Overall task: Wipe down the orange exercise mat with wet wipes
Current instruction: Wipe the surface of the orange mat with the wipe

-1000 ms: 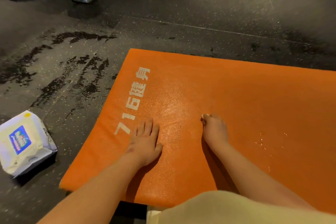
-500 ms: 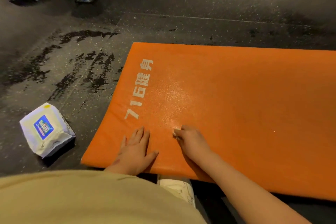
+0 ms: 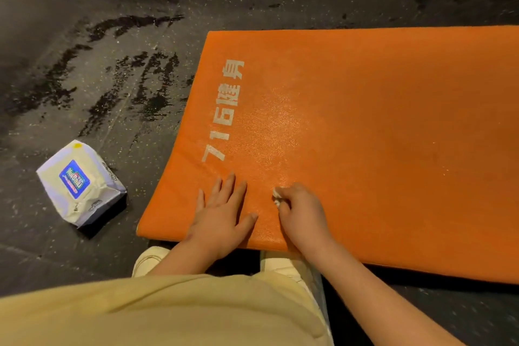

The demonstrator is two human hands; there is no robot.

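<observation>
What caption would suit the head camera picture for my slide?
Right hand presses a white wipe on the orange mat while the left hand lies flat beside it.

Orange mat [image 3: 379, 135], seemingly white lettering [image 3: 228, 109], speckled floor [image 3: 84, 70].

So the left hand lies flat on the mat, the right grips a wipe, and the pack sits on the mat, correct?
Not quite: the head view shows the pack on the floor, left of the mat. The rest is right.
</observation>
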